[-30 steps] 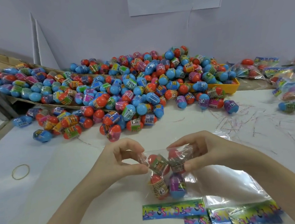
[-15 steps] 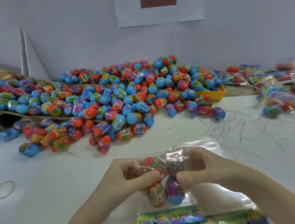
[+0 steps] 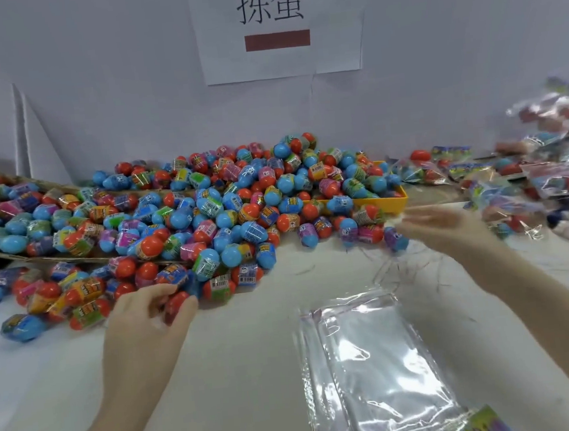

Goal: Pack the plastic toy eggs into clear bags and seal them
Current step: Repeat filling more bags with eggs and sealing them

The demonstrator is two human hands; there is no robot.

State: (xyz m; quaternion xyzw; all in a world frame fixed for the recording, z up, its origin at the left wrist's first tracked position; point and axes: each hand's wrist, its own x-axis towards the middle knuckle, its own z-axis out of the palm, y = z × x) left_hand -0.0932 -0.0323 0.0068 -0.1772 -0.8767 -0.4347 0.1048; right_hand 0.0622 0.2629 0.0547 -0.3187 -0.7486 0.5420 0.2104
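Observation:
A big heap of toy eggs [image 3: 207,215], blue and red with printed wraps, covers the back of the white table [image 3: 247,356]. At the heap's near edge my left hand [image 3: 144,317] curls its thumb and fingers round a red egg [image 3: 177,302]. My right hand [image 3: 442,225] is blurred, stretched out to the right with fingers straight and nothing in it. A flat stack of empty clear bags [image 3: 371,362] with colourful header cards lies in front of me, between my arms.
Filled, sealed bags [image 3: 548,175] are piled at the right of the table. A yellow tray [image 3: 392,202] sits under the heap's right end and a cardboard sheet [image 3: 60,259] under its left. A paper sign [image 3: 277,27] hangs on the wall.
The filled bag that both hands held is gone from them. My right hand has swung out to the right. My left hand has reached forward to the heap and taken hold of a red egg.

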